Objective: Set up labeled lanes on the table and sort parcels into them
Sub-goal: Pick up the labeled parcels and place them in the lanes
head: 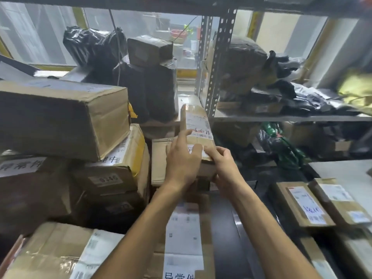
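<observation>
Both hands are on one small parcel [198, 130], a brown box held up in the middle of the pile, just above another box [161, 168]. The left hand [182, 164] grips its left side, with the pointing finger straight up along the edge and the thumb laid over the front. The right hand [224, 168] has bent fingers that pinch the near right corner. So both hands are closed on the parcel, not open. The job now, I think, is to read the white label [199, 125] and pick the right lane. To do this well, hold the parcel with the label facing up and keep fingers off the writing. The picture is blurry, so the words are too hard to read from here. Lift the parcel straight up so it does not bump the big box [60, 117] on the left or the metal shelf [281, 118] on the right. Some flat parcels [302, 204] lie on the desk [346, 168] to the right. Put this one down flat, label up, beside parcels of the same kind.
</observation>
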`<state>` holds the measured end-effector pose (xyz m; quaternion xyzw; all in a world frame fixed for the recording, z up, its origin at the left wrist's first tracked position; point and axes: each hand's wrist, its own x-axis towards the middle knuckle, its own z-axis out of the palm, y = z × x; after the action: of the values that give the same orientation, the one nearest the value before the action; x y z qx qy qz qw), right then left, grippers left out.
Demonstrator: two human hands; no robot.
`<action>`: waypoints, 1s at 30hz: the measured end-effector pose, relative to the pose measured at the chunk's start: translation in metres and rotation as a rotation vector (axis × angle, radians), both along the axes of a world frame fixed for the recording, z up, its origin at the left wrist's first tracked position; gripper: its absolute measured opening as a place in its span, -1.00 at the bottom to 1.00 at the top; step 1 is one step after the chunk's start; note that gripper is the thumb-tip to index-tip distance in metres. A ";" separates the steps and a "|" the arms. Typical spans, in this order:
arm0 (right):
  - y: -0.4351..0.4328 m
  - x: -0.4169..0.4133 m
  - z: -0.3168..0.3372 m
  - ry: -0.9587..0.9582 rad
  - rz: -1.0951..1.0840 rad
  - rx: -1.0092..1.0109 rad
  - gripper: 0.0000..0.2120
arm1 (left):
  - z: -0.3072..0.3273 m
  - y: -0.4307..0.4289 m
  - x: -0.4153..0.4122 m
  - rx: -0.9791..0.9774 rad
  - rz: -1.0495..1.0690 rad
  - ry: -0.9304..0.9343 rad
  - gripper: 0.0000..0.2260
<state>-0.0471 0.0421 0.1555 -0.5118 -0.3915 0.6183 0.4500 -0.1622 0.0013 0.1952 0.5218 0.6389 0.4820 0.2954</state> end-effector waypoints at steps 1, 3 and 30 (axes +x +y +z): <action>-0.006 0.012 0.005 0.001 -0.006 0.004 -0.58 | 0.000 0.002 0.007 -0.010 -0.017 -0.054 -0.53; -0.018 0.038 0.009 -0.003 -0.017 -0.003 -0.61 | -0.004 0.006 0.025 -0.073 -0.057 -0.162 -0.56; -0.237 0.475 -0.077 -0.016 -0.236 -0.187 -0.67 | -0.117 -0.123 0.445 -0.627 -0.321 -0.578 -0.52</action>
<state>0.4279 -0.1947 0.0785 -0.5989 -0.2727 0.5907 0.4669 0.2825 -0.1221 0.0778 0.3436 0.5565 0.3394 0.6761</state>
